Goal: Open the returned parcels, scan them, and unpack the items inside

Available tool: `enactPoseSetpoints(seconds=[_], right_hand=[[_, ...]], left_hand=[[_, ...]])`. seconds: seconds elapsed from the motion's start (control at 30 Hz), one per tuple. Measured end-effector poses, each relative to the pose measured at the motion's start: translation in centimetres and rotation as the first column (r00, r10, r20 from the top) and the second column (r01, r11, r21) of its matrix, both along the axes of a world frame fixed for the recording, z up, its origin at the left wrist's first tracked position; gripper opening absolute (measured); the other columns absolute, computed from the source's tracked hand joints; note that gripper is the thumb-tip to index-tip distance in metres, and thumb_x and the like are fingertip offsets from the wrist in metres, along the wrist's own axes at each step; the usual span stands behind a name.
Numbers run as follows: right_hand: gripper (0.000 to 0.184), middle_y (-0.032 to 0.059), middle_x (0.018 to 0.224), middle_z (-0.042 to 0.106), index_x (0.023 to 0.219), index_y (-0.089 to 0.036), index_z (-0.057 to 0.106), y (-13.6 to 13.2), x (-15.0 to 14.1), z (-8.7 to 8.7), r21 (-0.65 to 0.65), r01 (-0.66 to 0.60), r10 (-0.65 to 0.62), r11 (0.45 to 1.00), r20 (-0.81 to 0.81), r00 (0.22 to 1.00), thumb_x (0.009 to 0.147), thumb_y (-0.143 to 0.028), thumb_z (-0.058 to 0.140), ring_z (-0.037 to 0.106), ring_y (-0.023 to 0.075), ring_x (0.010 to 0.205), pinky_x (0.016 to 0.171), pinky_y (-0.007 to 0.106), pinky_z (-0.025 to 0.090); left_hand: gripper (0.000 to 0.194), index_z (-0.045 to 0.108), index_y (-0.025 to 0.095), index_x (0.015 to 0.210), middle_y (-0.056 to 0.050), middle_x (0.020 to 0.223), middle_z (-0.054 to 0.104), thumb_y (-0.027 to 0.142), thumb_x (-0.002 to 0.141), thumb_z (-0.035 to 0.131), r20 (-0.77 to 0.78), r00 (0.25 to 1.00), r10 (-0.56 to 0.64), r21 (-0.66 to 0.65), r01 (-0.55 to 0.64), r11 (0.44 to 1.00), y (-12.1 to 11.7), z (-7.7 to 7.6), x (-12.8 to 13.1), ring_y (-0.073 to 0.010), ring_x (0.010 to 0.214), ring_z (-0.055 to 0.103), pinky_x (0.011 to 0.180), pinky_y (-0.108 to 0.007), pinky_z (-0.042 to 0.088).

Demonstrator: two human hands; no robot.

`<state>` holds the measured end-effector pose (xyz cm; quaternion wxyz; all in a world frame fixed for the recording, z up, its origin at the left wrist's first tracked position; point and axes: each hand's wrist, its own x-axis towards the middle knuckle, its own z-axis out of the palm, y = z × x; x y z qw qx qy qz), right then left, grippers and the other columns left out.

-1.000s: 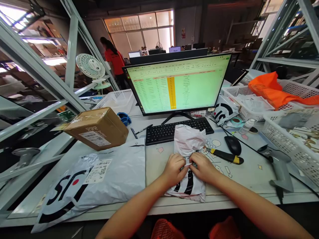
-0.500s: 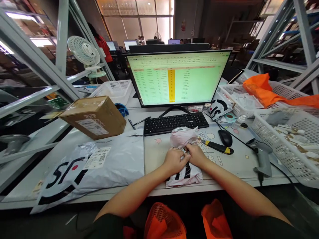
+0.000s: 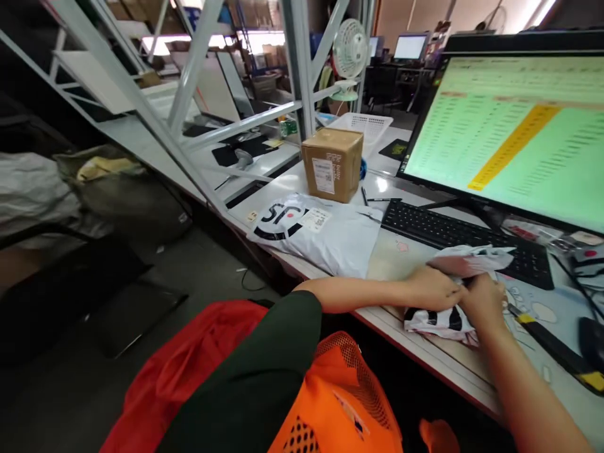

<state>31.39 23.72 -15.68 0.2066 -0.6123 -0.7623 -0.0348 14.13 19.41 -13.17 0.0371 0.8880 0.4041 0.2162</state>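
Observation:
A small white plastic mailing bag (image 3: pixel 441 319) with black printing lies on the desk in front of the keyboard (image 3: pixel 453 229). My left hand (image 3: pixel 434 288) is closed on its middle, and my right hand (image 3: pixel 484 302) grips it from the other side, the fingers of both meeting. The bag's crumpled upper end (image 3: pixel 472 259) sticks out beyond my hands. What lies inside the bag is hidden. Close to my right hand rests a black and yellow utility knife (image 3: pixel 552 346).
A large white mailing bag (image 3: pixel 344 242) with a label lies left of my hands, a cardboard box (image 3: pixel 333 165) behind it. The monitor (image 3: pixel 514 132) stands at the back right, the mouse (image 3: pixel 592 340) at the right edge. A metal frame (image 3: pixel 295 69) rises at the desk's left end.
My view has swung to the left, so the desk things appear farther right and the floor shows. Both hands remain on the small mailing bag.

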Motion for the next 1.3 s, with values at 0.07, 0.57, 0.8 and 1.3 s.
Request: enactPoseSetpoints(seconds=[0.07,0.57,0.8,1.3], right_hand=[[0.031,0.0217,0.092,0.070,0.101,-0.010,0.066,0.0,-0.9,0.8,-0.070,0.094,-0.093,0.993,0.021,0.995,0.080,-0.025,0.050,0.065,0.0374,0.092,0.083,0.044,0.041],[0.041,0.0287,0.116,0.070,0.128,-0.002,0.060,-1.5,-5.2,5.0,-0.186,0.236,-0.208,0.954,0.156,0.965,0.096,-0.008,0.037,0.068,0.0323,0.108,0.086,0.035,0.046],[0.036,0.0134,0.110,0.074,0.124,-0.018,0.061,-5.5,-4.9,7.8,-0.081,0.050,-0.042,0.995,0.094,0.995,0.089,-0.015,0.053,0.067,0.0304,0.104,0.086,0.033,0.044],[0.025,0.0016,0.082,0.072,0.101,-0.019,0.070,-10.3,-2.9,8.8,-0.163,-0.205,0.183,0.965,-0.143,0.973,0.078,-0.012,0.063,0.060,0.0189,0.072,0.068,0.027,0.037]], left_hand=[[0.034,0.080,0.016,0.097,-0.013,0.099,0.079,0.033,0.101,0.051,-0.028,1.000,0.011,-0.021,-0.012,1.000,0.0,0.4,-0.1,-0.0273,0.091,0.074,0.070,-0.037,0.051],[0.019,0.076,0.012,0.078,-0.015,0.083,0.075,0.014,0.083,0.058,0.118,0.992,0.033,-0.050,-0.027,0.998,-1.2,-0.1,0.5,-0.0265,0.082,0.069,0.077,-0.036,0.049],[0.025,0.061,0.017,0.066,-0.006,0.071,0.064,0.020,0.089,0.052,0.246,0.959,0.141,0.027,-0.152,0.988,-2.4,1.4,-6.4,-0.0200,0.073,0.059,0.072,-0.032,0.043],[0.019,0.059,0.019,0.080,-0.002,0.076,0.068,0.033,0.092,0.061,0.245,0.964,-0.106,-0.132,0.141,0.981,-4.5,3.1,-4.3,-0.0180,0.069,0.060,0.065,-0.029,0.039]])
